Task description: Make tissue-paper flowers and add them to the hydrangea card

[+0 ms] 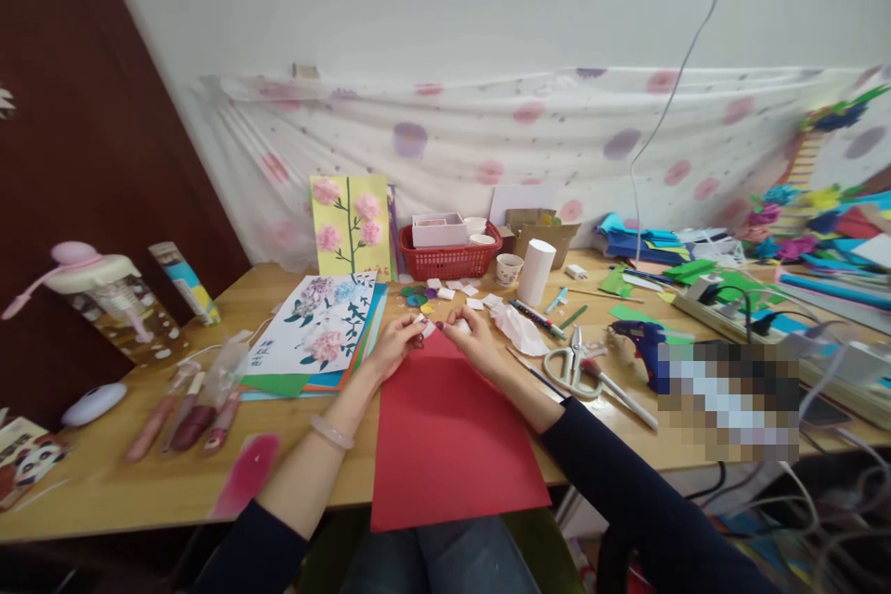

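Over the far end of a red sheet of paper [452, 445], my two hands come close together. My left hand [395, 345] has its fingers closed in a pinch on a small white piece of paper [427, 327]. Beside it my right hand [477, 345] is closed too, thumb and fingertips at the same piece; something white also shows between its fingers, too small to make out. Just beyond the hands lie several small white paper squares [474, 303] and a few coloured round pieces [414, 301]. A crumpled white tissue [521, 329] is right of my right hand.
Scissors [574, 367] and a blue glue gun [644, 353] lie to the right, near a power strip [724, 316]. At the back stand a red basket [445, 262], a paper cup [509, 270] and a white roll [536, 272]. Flower pictures [313, 320] lie left; a bottle [115, 302] stands farther left.
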Motion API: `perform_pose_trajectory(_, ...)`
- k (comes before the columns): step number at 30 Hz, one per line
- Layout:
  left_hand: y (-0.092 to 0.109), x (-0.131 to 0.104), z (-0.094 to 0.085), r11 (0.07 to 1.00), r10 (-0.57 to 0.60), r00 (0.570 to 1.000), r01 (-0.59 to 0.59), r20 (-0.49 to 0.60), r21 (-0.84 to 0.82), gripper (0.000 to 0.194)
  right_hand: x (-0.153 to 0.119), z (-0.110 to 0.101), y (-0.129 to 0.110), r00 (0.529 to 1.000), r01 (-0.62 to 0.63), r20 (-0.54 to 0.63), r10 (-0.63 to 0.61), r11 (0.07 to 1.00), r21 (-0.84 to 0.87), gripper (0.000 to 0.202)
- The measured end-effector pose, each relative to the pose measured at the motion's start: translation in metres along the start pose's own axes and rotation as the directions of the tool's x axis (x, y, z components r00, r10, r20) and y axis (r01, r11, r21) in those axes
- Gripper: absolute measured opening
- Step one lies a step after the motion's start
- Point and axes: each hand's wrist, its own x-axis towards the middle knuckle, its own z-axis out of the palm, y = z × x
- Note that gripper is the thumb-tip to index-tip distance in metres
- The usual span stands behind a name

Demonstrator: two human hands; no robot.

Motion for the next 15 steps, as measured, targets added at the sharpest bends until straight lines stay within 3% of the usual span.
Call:
perform_pose_trajectory(7, 0.001, -0.004, 0.004, 0.994, -0.104, 0.991, 0.107, 0.085, -0.036, 0.027, -0.012, 0.004, -0.009, 0.969, 0.043, 0.246, -0.015, 0.993, -0.109, 0.026)
perform_pose_trajectory(15, -0.004, -0.005, 0.005, 0.980, -0.181, 0.971, 0.192, 0.156, -0.057, 0.029, -0.013, 0.003, -0.007, 0.955, 0.054, 0.297, -0.014, 0.990, -0.130, 0.027)
